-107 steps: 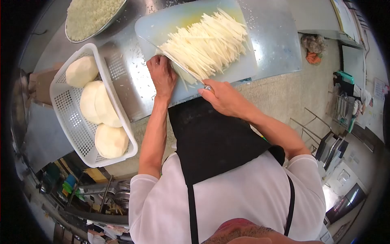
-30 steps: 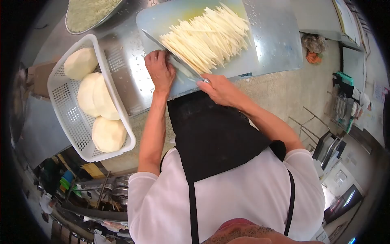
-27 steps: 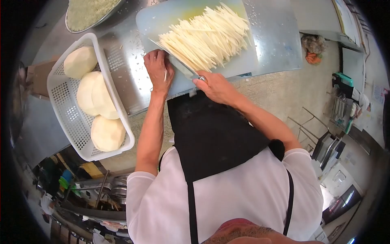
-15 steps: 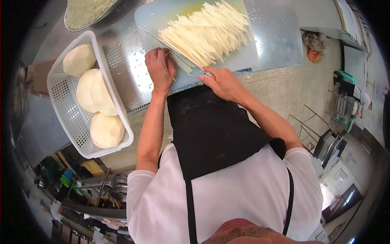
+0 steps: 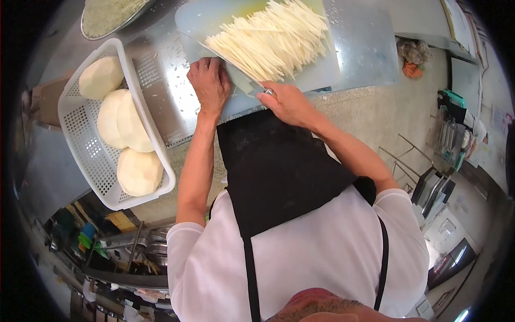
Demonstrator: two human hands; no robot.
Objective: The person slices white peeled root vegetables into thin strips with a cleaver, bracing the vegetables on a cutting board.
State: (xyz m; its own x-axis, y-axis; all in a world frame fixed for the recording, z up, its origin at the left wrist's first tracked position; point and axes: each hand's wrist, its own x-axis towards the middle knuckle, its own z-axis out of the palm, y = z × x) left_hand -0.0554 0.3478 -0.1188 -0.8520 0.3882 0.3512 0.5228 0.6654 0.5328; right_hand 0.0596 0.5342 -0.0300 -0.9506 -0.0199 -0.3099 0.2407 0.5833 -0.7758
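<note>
My right hand (image 5: 287, 104) grips the handle of a kitchen knife (image 5: 230, 63), its blade slanting up and left across the pale blue cutting board (image 5: 192, 19). My left hand (image 5: 209, 86) rests with curled fingers at the board's near left side. Its fingers press on pale vegetable slices (image 5: 241, 85), partly hidden under the hand and the blade. Beyond the knife lies a broad heap of thin, cream-coloured vegetable strips (image 5: 273, 40).
Left of my arm, a white perforated basket (image 5: 80, 121) holds several peeled, pale round vegetables (image 5: 140, 172). A metal bowl (image 5: 124, 27) of fine pale shreds stands at the far left. The steel table (image 5: 370, 53) has scraps on it. A wire rack (image 5: 407, 155) stands right.
The knife tip has moved right and down, bringing the blade nearer the strip heap's edge. My right hand has shifted slightly up and left; my left hand stays nearly in place.
</note>
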